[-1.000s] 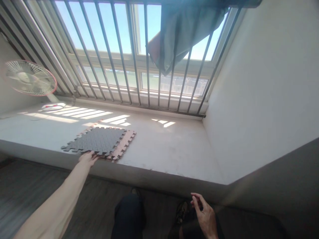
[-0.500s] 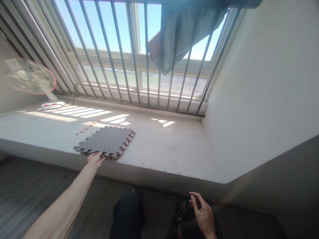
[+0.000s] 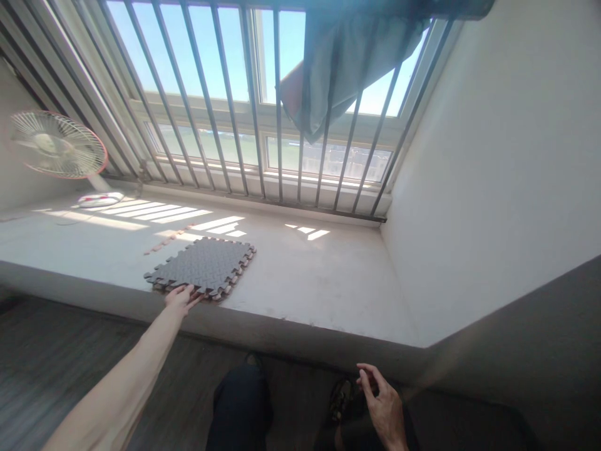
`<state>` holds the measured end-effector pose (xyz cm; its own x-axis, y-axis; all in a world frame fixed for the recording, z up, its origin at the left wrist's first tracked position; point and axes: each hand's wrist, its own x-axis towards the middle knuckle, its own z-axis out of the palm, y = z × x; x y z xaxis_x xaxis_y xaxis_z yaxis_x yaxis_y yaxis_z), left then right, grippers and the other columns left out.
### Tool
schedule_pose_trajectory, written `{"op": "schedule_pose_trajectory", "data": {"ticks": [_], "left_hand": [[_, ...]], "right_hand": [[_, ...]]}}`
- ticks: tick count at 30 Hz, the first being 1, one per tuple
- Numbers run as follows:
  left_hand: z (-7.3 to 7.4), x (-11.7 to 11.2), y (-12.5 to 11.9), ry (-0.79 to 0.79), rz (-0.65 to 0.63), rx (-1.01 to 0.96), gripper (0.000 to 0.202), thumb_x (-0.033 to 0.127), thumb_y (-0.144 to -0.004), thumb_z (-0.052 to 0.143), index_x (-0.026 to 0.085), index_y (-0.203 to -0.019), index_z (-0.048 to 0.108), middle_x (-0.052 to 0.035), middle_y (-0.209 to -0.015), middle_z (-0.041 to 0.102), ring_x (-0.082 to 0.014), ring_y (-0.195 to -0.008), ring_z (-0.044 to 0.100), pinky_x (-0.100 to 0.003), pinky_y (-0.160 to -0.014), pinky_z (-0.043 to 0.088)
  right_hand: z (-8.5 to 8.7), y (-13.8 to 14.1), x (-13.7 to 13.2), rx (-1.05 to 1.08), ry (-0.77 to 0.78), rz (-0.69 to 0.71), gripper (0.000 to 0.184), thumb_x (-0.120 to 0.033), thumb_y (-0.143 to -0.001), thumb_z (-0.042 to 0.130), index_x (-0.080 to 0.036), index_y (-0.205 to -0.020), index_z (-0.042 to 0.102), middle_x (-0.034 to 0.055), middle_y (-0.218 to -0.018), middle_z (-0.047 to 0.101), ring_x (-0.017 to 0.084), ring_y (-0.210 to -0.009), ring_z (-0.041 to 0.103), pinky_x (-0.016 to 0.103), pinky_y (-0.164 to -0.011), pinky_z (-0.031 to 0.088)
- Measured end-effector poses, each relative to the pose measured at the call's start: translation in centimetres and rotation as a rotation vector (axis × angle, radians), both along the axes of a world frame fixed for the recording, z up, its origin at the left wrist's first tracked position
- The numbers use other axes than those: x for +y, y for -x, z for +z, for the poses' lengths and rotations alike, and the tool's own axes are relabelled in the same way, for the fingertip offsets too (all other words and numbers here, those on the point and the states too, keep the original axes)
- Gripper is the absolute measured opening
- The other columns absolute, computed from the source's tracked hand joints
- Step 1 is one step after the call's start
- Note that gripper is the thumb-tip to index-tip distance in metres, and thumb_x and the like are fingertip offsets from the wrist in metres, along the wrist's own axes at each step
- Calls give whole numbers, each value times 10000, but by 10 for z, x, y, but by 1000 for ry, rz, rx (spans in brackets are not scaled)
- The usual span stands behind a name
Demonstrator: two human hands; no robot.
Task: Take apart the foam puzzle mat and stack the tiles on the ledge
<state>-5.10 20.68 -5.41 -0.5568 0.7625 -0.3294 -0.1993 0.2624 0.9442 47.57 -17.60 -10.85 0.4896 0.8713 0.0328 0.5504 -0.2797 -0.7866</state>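
Note:
A small stack of grey interlocking foam mats [image 3: 204, 266] with jigsaw edges lies on the pale ledge, its front corner near the ledge's edge. My left hand [image 3: 179, 297] grips the front edge of the stack, thumb near the top and fingers lower down; how many mats it holds is hidden. My right hand [image 3: 385, 404] hangs in front of the ledge above my legs, loosely curled with thumb and fingers apart, nothing in it. Behind the mats lies a thin jigsaw-edged strip [image 3: 169, 239].
The pale ledge [image 3: 319, 282] runs under a barred window [image 3: 253, 125]. A fan [image 3: 59, 147] with a red rim stands at its left end. Grey cloth [image 3: 323, 81] hangs by the bars. A white wall [image 3: 493, 156] rises on the right; dark floor [image 3: 154, 388] lies below.
The left corner of the top foam mat has shifted slightly to the right, more in line with the stack. My left hand stays at the front edge; my right hand is practically still.

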Motion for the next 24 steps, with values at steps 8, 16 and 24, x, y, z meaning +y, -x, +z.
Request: {"op": "schedule_pose_trajectory", "data": {"ticks": [8, 16, 24], "left_hand": [[-25, -81, -31, 14, -14, 205, 298, 260, -846, 747, 213, -1087, 579, -3, -892, 625, -163, -739, 652, -276, -669, 575], [-64, -238, -113, -238, -1261, 880, 291, 527, -1007, 592, 341, -1119, 785, -73, -1187, 774, -310, -1179, 701, -465, -1095, 499], [-50, -250, -145, -183, -1322, 1302, 298, 376, -1027, 512, 280, -1071, 791, -111, -1100, 790, -316, -1044, 715, -455, -986, 456]], "right_hand": [[-3, 0, -2, 2, 16, 22, 487, -710, -1008, 532, -328, -1181, 780, 13, -915, 826, 221, -820, 791, 279, -754, 605], [-8, -48, 3, -294, 128, 206, 398, -531, -1026, 507, -272, -996, 807, 75, -1071, 813, 280, -1081, 741, 401, -1018, 542], [-8, -48, -6, -434, 283, 123, 401, -398, -1072, 413, -281, -987, 787, 53, -1028, 807, 248, -1014, 742, 341, -902, 501]]}}
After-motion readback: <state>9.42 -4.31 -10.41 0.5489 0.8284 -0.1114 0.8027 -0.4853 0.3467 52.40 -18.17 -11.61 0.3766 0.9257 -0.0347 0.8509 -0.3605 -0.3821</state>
